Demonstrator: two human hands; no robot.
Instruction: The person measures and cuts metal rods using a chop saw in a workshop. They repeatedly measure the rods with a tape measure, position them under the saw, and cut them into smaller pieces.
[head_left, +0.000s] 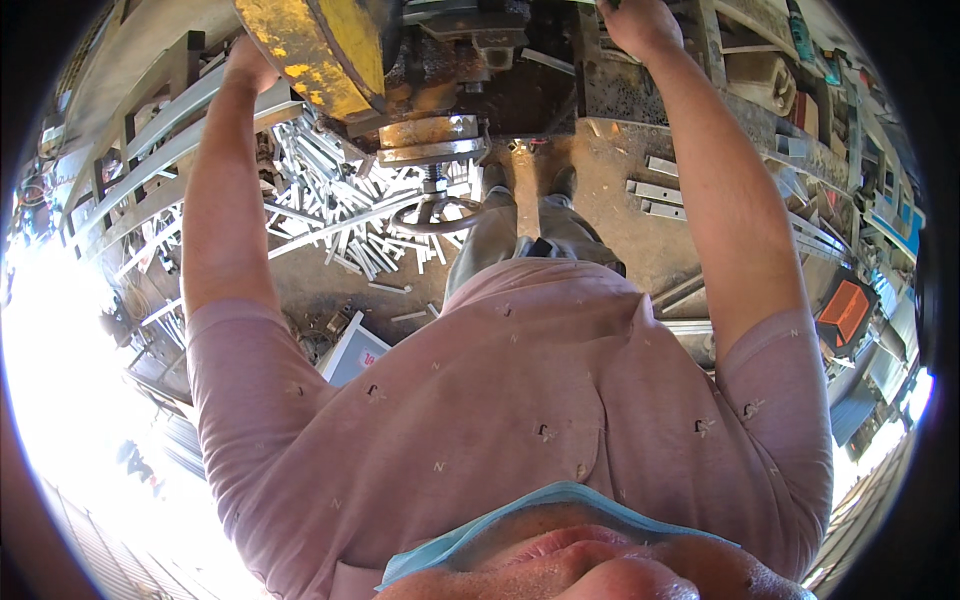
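Note:
My left hand (251, 66) is at the upper left, beside the yellow, paint-chipped guard (325, 50) of a machine. The guard and the picture's edge hide its fingers. Close by it run long pale metal bars (165, 140). At the top edge, right of the machine, is my right hand (643, 28). Its fingers are curled and partly cut off by the edge; what they grip cannot be made out. Between my arms stands the dark, greasy machine body (435, 75), with a round handwheel (437, 213) on a threaded screw below it.
A heap of cut metal pieces (345, 190) covers the floor left of the handwheel. Short metal bars (660, 190) lie right of my feet. A wooden-edged bench (760, 115) stands at the right, with an orange and black case (846, 312) lower down. A white box (350, 352) sits near my left side.

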